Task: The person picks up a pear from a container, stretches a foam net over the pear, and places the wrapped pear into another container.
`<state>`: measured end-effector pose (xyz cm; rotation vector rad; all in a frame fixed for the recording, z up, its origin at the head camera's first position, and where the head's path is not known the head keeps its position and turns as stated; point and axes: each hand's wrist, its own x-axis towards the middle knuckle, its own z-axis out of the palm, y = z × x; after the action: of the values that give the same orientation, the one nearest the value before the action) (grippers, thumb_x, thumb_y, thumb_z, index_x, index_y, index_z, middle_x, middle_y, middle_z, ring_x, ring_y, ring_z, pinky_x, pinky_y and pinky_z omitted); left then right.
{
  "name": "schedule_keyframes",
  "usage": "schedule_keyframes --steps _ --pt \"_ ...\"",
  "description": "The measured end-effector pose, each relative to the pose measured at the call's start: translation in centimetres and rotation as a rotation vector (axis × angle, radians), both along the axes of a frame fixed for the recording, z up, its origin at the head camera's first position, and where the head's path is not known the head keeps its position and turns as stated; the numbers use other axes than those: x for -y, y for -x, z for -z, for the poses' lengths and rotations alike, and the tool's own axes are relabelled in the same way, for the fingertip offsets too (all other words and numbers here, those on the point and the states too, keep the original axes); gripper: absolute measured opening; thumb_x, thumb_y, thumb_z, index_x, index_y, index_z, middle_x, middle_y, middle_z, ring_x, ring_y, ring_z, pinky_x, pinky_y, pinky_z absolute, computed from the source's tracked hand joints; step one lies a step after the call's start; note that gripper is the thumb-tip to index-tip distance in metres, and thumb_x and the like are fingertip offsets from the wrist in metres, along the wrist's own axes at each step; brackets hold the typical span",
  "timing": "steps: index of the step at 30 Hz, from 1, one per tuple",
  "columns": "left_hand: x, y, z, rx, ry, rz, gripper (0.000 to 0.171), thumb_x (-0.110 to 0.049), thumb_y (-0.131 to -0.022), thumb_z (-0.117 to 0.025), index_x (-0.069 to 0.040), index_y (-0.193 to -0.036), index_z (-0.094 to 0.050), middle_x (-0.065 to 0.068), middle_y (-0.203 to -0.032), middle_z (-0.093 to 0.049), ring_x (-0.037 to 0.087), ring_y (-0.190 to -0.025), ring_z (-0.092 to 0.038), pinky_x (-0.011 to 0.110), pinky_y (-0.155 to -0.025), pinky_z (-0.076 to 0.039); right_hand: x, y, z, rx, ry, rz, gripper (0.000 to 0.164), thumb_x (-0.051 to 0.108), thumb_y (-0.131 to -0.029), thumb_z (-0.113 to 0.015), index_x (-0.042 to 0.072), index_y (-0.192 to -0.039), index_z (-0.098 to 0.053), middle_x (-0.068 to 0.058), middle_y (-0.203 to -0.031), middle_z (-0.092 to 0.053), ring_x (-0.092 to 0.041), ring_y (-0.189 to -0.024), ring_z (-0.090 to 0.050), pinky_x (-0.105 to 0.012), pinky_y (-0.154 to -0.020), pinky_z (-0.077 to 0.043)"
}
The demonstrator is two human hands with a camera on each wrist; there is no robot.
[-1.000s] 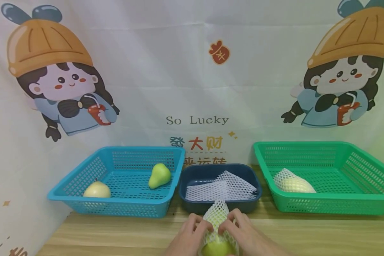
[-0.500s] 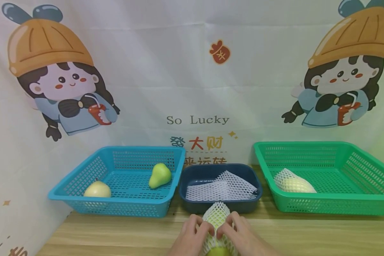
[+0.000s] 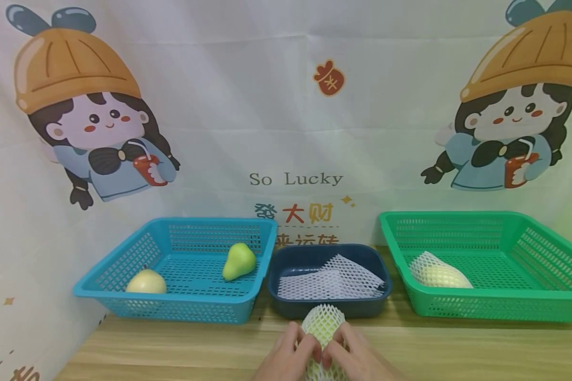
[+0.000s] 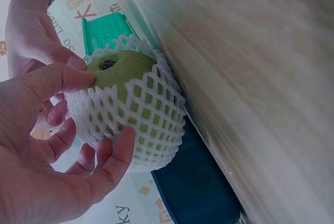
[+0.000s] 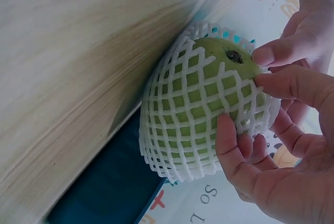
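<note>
A green pear [image 4: 130,66] sits inside a white foam net sleeve [image 3: 324,318] just above the table at the bottom middle of the head view. In both wrist views the net covers most of the fruit, while the end with the dark blossom spot stays bare. My left hand [image 3: 289,355] grips the netted pear from the left, thumb by the bare end and fingers against the mesh. From the right, my right hand [image 5: 292,145] holds it likewise, thumb near the net's edge. Both hands' fingertips nearly meet in the head view.
Behind the hands stands a dark blue tray [image 3: 278,307] with loose foam nets [image 3: 310,286]. Left is a blue basket [image 3: 186,304] with a yellowish round fruit [image 3: 146,282] and a green pear [image 3: 240,261]. A green basket [image 3: 495,304] at right holds a netted fruit [image 3: 440,275].
The net has been drawn toward me over the pear, covering the green end that showed in the head view. Its far tip has rounded out, and the hands have come slightly closer together.
</note>
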<state>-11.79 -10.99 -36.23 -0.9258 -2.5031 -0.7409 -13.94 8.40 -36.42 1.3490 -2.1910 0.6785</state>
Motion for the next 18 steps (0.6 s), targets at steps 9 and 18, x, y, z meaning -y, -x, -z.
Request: schedule_keyframes --steps 9,18 --pt "-0.7 -0.7 -0.1 0.022 0.082 -0.096 0.031 -0.046 -0.077 -0.067 -0.023 -0.087 -0.048 -0.013 -0.083 -0.029 -0.001 -0.070 -0.028 0.013 -0.054 -0.031 0.7 0.0 0.8 -0.168 0.076 0.015 0.025 0.030 -0.073 -0.069 0.020 -0.085 -0.050 0.009 -0.087 -0.035 0.000 -0.079 -0.031 -0.009 -0.067 -0.028" --pt "-1.2 -1.1 0.1 -0.108 0.139 -0.160 0.026 -0.032 -0.073 -0.068 -0.022 -0.082 -0.046 -0.011 -0.078 -0.029 0.000 -0.066 -0.027 0.010 -0.050 -0.028 1.2 -1.0 0.8 -0.093 0.080 0.063 0.028 0.014 -0.068 -0.073 0.021 -0.080 -0.049 0.011 -0.085 -0.034 0.003 -0.073 -0.029 -0.006 -0.061 -0.026"
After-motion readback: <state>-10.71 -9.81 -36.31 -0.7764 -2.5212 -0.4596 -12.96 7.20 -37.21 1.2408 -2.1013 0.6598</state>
